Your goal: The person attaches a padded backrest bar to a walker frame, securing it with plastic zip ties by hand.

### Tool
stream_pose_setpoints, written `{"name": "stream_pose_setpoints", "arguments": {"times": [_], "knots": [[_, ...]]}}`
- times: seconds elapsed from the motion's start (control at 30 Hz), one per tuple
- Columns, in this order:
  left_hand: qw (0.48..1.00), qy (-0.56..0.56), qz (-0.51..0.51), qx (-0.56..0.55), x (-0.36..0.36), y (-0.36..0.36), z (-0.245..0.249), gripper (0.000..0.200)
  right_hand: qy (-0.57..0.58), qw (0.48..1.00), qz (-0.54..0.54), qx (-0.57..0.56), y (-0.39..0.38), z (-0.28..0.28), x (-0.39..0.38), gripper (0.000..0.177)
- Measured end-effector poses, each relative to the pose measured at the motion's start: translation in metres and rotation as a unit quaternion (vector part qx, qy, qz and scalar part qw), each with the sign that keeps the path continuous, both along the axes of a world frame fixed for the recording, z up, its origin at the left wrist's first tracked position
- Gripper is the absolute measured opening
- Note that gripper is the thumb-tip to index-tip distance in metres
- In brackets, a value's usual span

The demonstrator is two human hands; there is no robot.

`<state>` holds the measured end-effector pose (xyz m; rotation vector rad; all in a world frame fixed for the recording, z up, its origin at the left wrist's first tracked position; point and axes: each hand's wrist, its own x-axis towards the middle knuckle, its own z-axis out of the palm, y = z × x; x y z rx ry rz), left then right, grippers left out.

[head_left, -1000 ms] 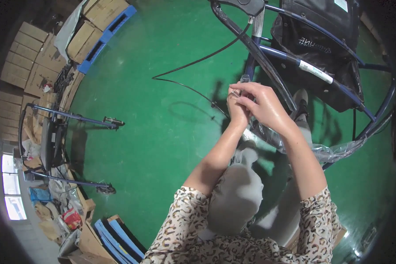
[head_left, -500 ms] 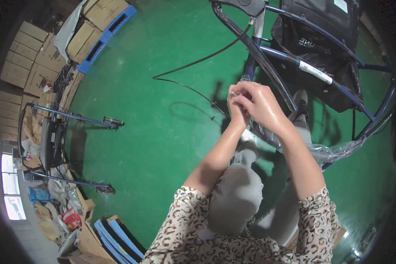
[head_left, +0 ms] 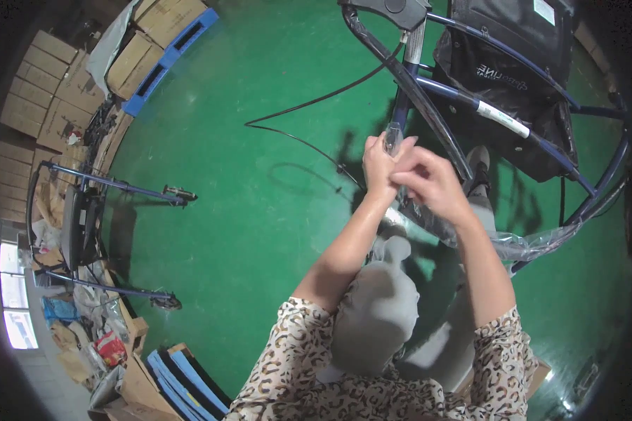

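Above my lap, my left hand (head_left: 380,168) is closed around a small clear plastic piece (head_left: 393,137), whose end sticks up past my fingers. My right hand (head_left: 432,184) is beside it, thumb and fingers curled together in a pinch near my left palm. What the right fingers hold, if anything, is too small to tell. Just beyond my hands stands a walker frame (head_left: 448,90) with dark blue tubes and a black bag (head_left: 502,84). A thin black cable (head_left: 309,105) loops from its handle end towards my left wrist. Clear plastic wrap (head_left: 523,245) covers its lower tube.
A second blue-tubed frame (head_left: 112,184) stands at the left. Behind it are stacked cardboard boxes (head_left: 38,88) and loose packaging. A blue pallet (head_left: 168,63) with boxes lies at the upper left. Blue strips (head_left: 182,382) lean at the bottom left. The floor (head_left: 225,231) is green.
My right hand has moved slightly right and down, away from the left fingertips. More of the clear plastic piece now shows above my left hand.
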<state>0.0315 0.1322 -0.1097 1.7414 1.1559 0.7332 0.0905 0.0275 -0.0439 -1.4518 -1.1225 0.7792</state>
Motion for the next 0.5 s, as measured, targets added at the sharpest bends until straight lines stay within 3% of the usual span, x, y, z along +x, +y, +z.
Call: {"name": "stream_pose_setpoints", "arguments": {"times": [0.13, 0.17, 0.23, 0.33, 0.43, 0.5], "knots": [[1.0, -0.013, 0.004, 0.017, -0.003, -0.004, 0.01, 0.034, 0.208, 0.969, -0.131, 0.016, -0.014, -0.026, 0.002, 0.012], [1.0, -0.016, 0.005, 0.018, -0.004, -0.005, 0.01, 0.034, 0.207, 0.965, -0.159, 0.025, -0.015, -0.031, -0.003, 0.01], [1.0, -0.019, 0.004, 0.023, -0.004, -0.005, 0.008, 0.034, 0.207, 0.956, -0.203, 0.043, -0.013, -0.039, -0.013, 0.024], [0.999, -0.008, 0.015, 0.043, -0.001, -0.003, 0.0, 0.038, 0.088, 0.965, -0.245, 0.042, -0.001, -0.038, -0.03, 0.03], [0.983, -0.158, 0.038, -0.082, 0.001, -0.008, 0.0, 0.019, -0.007, 0.951, -0.293, 0.095, 0.014, -0.039, -0.035, 0.011], [0.996, -0.089, 0.019, -0.009, -0.003, -0.008, 0.003, 0.024, -0.021, 0.941, -0.326, 0.091, 0.019, -0.042, -0.032, 0.006]]}}
